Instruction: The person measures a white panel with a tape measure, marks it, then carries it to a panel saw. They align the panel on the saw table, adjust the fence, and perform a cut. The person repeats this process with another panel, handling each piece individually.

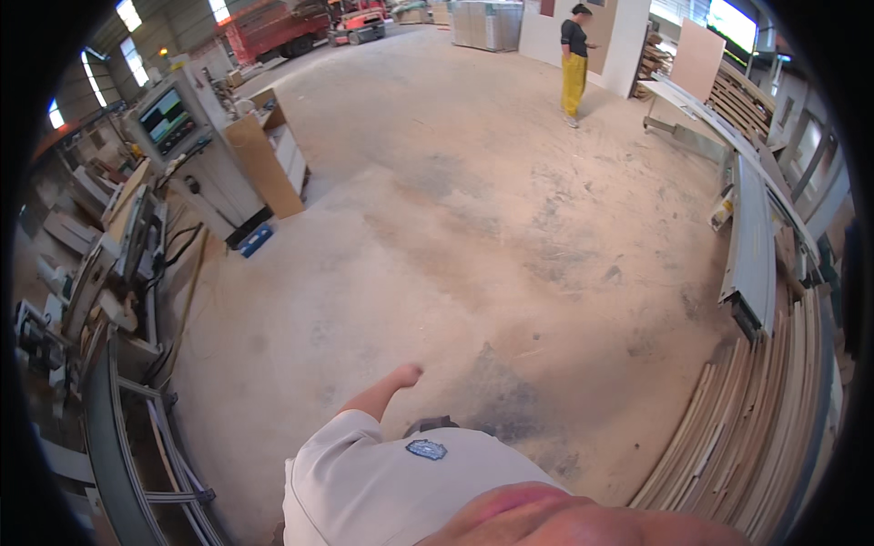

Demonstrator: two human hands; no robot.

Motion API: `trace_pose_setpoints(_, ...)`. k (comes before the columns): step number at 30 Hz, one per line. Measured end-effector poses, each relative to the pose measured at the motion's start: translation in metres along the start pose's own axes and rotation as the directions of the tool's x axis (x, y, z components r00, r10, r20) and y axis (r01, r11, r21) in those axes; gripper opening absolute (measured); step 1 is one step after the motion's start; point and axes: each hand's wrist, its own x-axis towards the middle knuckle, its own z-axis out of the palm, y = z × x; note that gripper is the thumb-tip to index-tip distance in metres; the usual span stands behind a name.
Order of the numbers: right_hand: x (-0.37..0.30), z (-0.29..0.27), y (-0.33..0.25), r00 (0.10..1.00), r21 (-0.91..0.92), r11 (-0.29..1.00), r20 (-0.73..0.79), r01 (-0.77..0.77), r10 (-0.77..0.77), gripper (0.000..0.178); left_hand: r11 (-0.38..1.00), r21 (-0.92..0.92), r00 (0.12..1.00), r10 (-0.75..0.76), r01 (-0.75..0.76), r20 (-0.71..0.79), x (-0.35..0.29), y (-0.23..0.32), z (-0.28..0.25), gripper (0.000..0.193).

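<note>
My left hand (407, 374) hangs in front of my body over the dusty concrete floor (437, 264). Its fingers look curled in to a loose fist, a little blurred, and I see nothing in them. The bare forearm (371, 398) comes out of the short sleeve of a light shirt (410, 491) with a blue badge. The hand touches nothing; only floor lies around it. My right hand does not show. A dark shoe (431, 424) peeks out past the shirt.
At left stand a control cabinet (187, 155) with a screen, an open wooden cabinet (270, 159) and machine rails (123, 437). Long boards (742, 428) and a grey metal beam (752, 246) line the right. Farther off, a person (574, 64) in yellow trousers stands near a red forklift (356, 25).
</note>
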Motion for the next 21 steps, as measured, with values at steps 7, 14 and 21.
trace_pose_setpoints(7, 0.248, -0.246, -0.279, 0.959, 0.084, 0.958, -0.1, 0.274, -0.266, 0.022, 0.528, 0.042, 0.399, -0.69, 0.848, 0.604, 0.046, -0.079, 0.044, 0.02)
trace_pose_setpoints(14, 0.396, -0.396, -0.412, 0.975, 0.226, 0.955, -0.156, 0.192, -0.16, 0.022, 0.56, -0.02, 0.463, -0.663, 0.828, 0.588, 0.473, -0.039, -0.01, 0.022)
trace_pose_setpoints(21, 0.488, -0.453, -0.408, 0.999, 0.26, 0.966, 0.036, 0.0, -0.009, 0.018, 0.956, -0.287, 0.998, -0.054, 0.06, 0.029, 1.036, 0.187, -0.163, 0.036)
